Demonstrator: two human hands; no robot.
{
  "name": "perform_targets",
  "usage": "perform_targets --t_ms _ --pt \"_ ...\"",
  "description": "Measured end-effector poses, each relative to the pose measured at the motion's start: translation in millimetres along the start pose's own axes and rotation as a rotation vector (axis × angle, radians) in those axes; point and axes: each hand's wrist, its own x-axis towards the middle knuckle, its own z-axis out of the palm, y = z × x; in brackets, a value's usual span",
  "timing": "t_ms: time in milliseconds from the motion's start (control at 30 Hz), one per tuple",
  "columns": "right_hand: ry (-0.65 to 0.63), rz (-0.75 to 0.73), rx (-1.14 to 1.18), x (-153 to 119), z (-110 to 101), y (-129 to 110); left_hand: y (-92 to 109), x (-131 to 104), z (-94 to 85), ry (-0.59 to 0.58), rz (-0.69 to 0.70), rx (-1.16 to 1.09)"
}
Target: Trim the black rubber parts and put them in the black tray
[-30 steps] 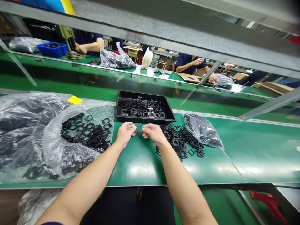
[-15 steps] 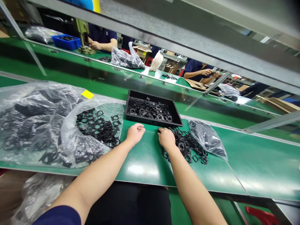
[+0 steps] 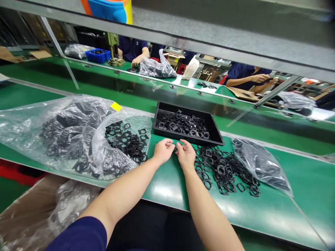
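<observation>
My left hand point(image 3: 164, 150) and my right hand point(image 3: 185, 153) almost meet over the green table, in front of the black tray point(image 3: 188, 138). Fingers of both are closed around something small and dark between the fingertips, mostly hidden. Black ring-shaped parts point(image 3: 183, 123) lie inside the tray. Right of my right hand spreads a loose pile of similar black rings point(image 3: 222, 169). On the left, an open clear bag point(image 3: 98, 139) spills more black rings point(image 3: 125, 139).
A closed clear bag of dark parts point(image 3: 261, 164) lies at the right. Behind a clear divider, co-workers' hands point(image 3: 141, 57) are at another green bench with a blue bin point(image 3: 98, 55). A cardboard box point(image 3: 28, 209) stands below the table's left edge.
My right hand has moved left from the ring pile to my left hand, and their fingertips are now close together. The view has shifted, so the table's things appear farther right or left.
</observation>
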Motion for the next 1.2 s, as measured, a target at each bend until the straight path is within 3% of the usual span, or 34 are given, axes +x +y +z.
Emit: perform_targets --t_ms 100,200,333,400,533,667,833,1000,1200 --pt "-0.059 -0.013 0.114 -3.9 -2.2 2.4 4.2 -2.3 -2.1 0.067 -0.026 0.007" --pt "-0.093 0.03 0.23 -2.9 -6.8 2.2 17.5 -2.9 -16.3 0.108 -0.023 0.139" --pt "-0.12 0.074 0.311 -0.3 -7.9 0.7 38.9 4.3 -58.7 0.043 0.175 0.57" --pt "-0.161 0.102 0.326 -0.3 -7.6 -0.2 43.2 11.3 -81.5 0.064 0.256 0.818" --pt "-0.21 0.167 0.47 -2.5 -8.6 -3.4 39.0 25.1 -110.3 -0.026 0.185 1.106" --pt "-0.281 0.209 0.639 -4.6 -11.7 -8.4 39.6 30.1 -117.9 -0.076 0.165 1.154" --pt "-0.347 0.226 0.728 -5.7 -15.0 -13.2 51.8 20.5 -107.5 0.004 0.279 1.022" --pt "-0.261 0.239 0.593 -4.5 -12.7 -9.0 44.3 6.3 -65.6 -0.012 0.307 0.674" --pt "-0.22 0.279 0.637 -0.7 -14.3 -3.2 22.8 0.4 -23.3 -0.067 0.242 0.424"
